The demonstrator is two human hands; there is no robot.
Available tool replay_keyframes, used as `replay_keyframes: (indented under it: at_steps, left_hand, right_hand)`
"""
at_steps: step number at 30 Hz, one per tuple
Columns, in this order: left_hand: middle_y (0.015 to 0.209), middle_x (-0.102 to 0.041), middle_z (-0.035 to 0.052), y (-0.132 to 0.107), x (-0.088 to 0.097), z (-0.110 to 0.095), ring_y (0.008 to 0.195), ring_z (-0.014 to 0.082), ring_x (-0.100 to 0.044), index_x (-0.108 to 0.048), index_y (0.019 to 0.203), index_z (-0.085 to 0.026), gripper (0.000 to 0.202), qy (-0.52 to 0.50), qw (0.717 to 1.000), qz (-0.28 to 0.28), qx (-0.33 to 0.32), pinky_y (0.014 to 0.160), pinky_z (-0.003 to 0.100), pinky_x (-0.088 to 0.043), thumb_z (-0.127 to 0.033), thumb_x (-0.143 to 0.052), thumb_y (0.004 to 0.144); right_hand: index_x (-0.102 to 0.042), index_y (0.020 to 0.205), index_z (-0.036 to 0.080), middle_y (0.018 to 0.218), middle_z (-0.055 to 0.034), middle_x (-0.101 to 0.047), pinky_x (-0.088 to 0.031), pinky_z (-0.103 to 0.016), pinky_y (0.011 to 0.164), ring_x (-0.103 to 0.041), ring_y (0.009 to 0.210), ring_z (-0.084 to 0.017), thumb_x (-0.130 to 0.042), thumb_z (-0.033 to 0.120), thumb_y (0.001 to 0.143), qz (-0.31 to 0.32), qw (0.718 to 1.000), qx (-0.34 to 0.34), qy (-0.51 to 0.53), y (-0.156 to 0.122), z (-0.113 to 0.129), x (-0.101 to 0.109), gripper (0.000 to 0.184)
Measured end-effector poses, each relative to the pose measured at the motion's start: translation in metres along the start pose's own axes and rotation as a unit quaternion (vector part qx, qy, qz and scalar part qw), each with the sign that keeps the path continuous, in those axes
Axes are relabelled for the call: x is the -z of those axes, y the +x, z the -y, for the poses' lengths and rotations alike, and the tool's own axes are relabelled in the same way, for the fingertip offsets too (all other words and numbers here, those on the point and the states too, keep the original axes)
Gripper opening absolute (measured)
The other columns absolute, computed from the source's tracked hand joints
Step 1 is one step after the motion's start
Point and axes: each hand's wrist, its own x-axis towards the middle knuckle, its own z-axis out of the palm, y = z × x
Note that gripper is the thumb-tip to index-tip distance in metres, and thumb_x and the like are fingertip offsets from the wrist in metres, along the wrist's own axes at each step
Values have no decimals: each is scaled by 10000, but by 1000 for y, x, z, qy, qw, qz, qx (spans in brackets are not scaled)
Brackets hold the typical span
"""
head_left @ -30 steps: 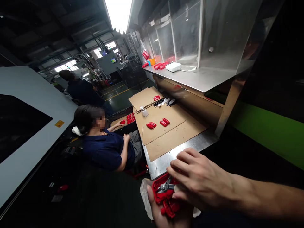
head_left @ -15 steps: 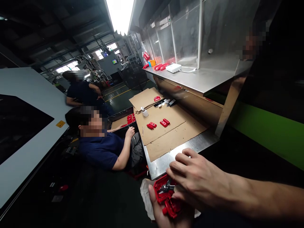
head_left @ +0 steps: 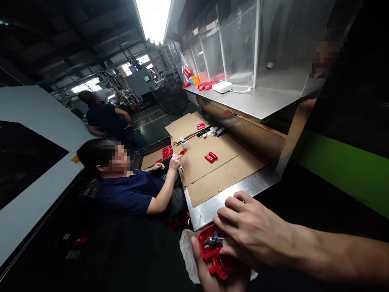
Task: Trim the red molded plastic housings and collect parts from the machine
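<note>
Two bare hands meet at the bottom edge of the view, below the near corner of a steel-topped workbench. The left hand lies palm up beneath a red moulded plastic part, its thumb pressed along the part's left side, so it is closed around that piece from below. A small grey metal insert sits in the upper cavity of the red part. The right hand comes in from the right with knuckles up and fingers curled down over the part's right half; its fingertips are hidden against the plastic, and I cannot tell whether they pinch anything. A crumpled white cloth hangs under the left hand.

On the bench, brown corrugated cardboard sheets cover the steel. A pair of red plastic pieces lies on them, well apart from the hands. Further back stands a small clear bottle.

A seated person in a dark blue shirt is at the bench's left side, one hand raised to the cardboard edge, holding a small red piece. Another person in dark blue stands behind. A white box with a cable rests on the upper steel shelf, near more red parts.
</note>
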Motion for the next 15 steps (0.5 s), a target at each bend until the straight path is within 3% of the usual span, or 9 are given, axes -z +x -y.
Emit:
replay_keyframes:
  at_steps: [4, 8, 12, 15]
  left_hand:
    - [1033, -774, 65, 0, -6, 3, 865, 226, -695, -801, 1071, -273, 569, -12, 1000, -8, -1, 766, 346, -616, -672, -406, 976]
    - [1020, -772, 34, -1, -7, 7, 1064, 315, -680, -796, 1103, -331, 619, -11, 1000, -11, 7, 888, 465, -601, -702, -314, 985]
    - [1011, -779, 10, -1, -10, 7, 1179, 335, -644, -801, 1042, -380, 501, -7, 1000, -13, 12, 971, 520, -566, -717, -444, 942]
    - [1042, -775, 37, 0, -16, 7, 1204, 339, -633, -799, 1045, -346, 543, 9, 1000, -7, 15, 989, 538, -551, -758, -473, 908]
  right_hand:
    - [-632, 1013, 154, 929, -54, -613, -305, -420, 744, -448, 828, -219, -488, 456, 1012, -3, 1000, 4, 4, 0, 0, 1, 335]
    - [-640, 942, 149, 894, -59, -608, -291, -400, 682, -422, 774, -200, -477, 401, 1014, -33, 999, 27, 17, 2, -2, -1, 308]
    - [-637, 840, 152, 873, -39, -606, -309, -374, 661, -396, 730, -173, -499, 343, 1022, -56, 996, 59, 42, 2, -9, -6, 297]
    - [-643, 862, 154, 872, -29, -612, -323, -372, 659, -403, 730, -176, -536, 355, 1020, -67, 994, 65, 47, -3, -14, -7, 277]
